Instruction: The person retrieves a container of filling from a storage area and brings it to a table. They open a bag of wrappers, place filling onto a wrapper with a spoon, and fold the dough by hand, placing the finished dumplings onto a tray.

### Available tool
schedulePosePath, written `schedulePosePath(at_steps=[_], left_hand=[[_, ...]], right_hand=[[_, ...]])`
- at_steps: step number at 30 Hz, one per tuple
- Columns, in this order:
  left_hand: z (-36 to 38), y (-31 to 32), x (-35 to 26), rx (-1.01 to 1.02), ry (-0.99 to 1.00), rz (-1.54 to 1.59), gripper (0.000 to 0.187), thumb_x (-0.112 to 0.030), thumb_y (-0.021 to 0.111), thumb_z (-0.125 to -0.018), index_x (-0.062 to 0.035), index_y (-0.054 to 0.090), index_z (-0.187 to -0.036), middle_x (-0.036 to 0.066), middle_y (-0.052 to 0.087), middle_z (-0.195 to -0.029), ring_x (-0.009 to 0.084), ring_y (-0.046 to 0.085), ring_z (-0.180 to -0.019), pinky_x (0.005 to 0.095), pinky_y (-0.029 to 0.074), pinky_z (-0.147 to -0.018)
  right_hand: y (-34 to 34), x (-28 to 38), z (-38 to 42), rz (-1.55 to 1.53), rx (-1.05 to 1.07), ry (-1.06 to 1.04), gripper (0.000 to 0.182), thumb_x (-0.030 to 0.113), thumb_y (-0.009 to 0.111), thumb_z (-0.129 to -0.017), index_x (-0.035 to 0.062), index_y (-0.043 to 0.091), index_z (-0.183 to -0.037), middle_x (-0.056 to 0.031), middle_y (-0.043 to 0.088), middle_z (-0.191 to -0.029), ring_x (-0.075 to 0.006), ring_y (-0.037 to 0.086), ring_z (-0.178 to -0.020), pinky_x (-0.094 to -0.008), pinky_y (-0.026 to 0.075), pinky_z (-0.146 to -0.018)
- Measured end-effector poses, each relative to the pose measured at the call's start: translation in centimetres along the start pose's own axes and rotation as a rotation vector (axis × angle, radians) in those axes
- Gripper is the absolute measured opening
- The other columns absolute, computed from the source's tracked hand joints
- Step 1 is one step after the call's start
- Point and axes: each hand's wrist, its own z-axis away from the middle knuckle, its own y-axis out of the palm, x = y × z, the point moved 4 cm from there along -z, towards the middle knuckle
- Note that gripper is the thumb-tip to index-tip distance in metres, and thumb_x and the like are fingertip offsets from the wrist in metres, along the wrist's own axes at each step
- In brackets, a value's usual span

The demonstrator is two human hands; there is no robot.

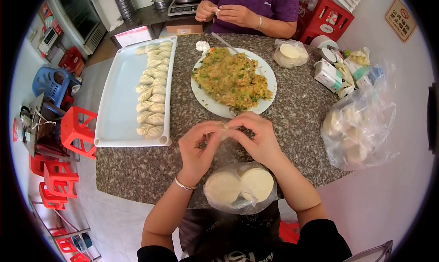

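My left hand and my right hand meet just in front of the filling plate, pinching a dumpling between thumbs and fingertips. Most of the dumpling is hidden by my fingers. Beyond them a white plate carries a heap of chopped filling, with a utensil handle sticking out at the back. Close to my body, between my forearms, lies a clear bag with two stacks of round dumpling wrappers. Left of the plate, pleated dumplings line the right side of a white tray.
Across the granite table a co-worker in a purple top works with both hands raised. A small bag of wrappers sits at the back right. A larger plastic bag, boxes and packets line the right edge. Red stools stand left.
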Motion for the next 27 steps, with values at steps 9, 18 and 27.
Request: schedulePosePath(at_steps=[9, 18, 27], left_hand=[[-0.3, 0.3, -0.2, 0.011, 0.007, 0.28, 0.017, 0.007, 0.062, -0.082, 0.0027, 0.062, -0.099, 0.017, 0.059, -0.113, 0.0183, 0.06, -0.099, 0.0274, 0.051, -0.082], [-0.2, 0.5, -0.3, 0.063, 0.002, 0.2, 0.016, 0.007, 0.062, -0.082, 0.003, 0.063, -0.098, 0.016, 0.06, -0.11, 0.0186, 0.06, -0.099, 0.0273, 0.051, -0.082], [-0.5, 0.7, -0.3, -0.039, -0.105, 0.327, 0.016, 0.007, 0.061, -0.083, 0.0034, 0.06, -0.098, 0.015, 0.057, -0.113, 0.0177, 0.06, -0.099, 0.0266, 0.05, -0.084]], right_hand=[[-0.7, -1.6, -0.1, -0.259, 0.068, 0.265, 0.009, 0.007, 0.066, -0.081, 0.0001, 0.063, -0.087, -0.0085, 0.062, -0.082, -0.0178, 0.06, -0.077, -0.0277, 0.047, -0.07], [-0.1, -0.8, -0.1, -0.009, 0.019, 0.034, 0.01, 0.008, 0.07, -0.076, 0.0036, 0.064, -0.084, -0.0093, 0.061, -0.08, -0.0244, 0.059, -0.078, -0.0319, 0.047, -0.069], [-0.1, -1.2, 0.0, 0.008, -0.041, 0.018, 0.01, 0.007, 0.068, -0.077, 0.003, 0.063, -0.084, -0.0104, 0.062, -0.081, -0.0269, 0.06, -0.077, -0.0335, 0.047, -0.069]])
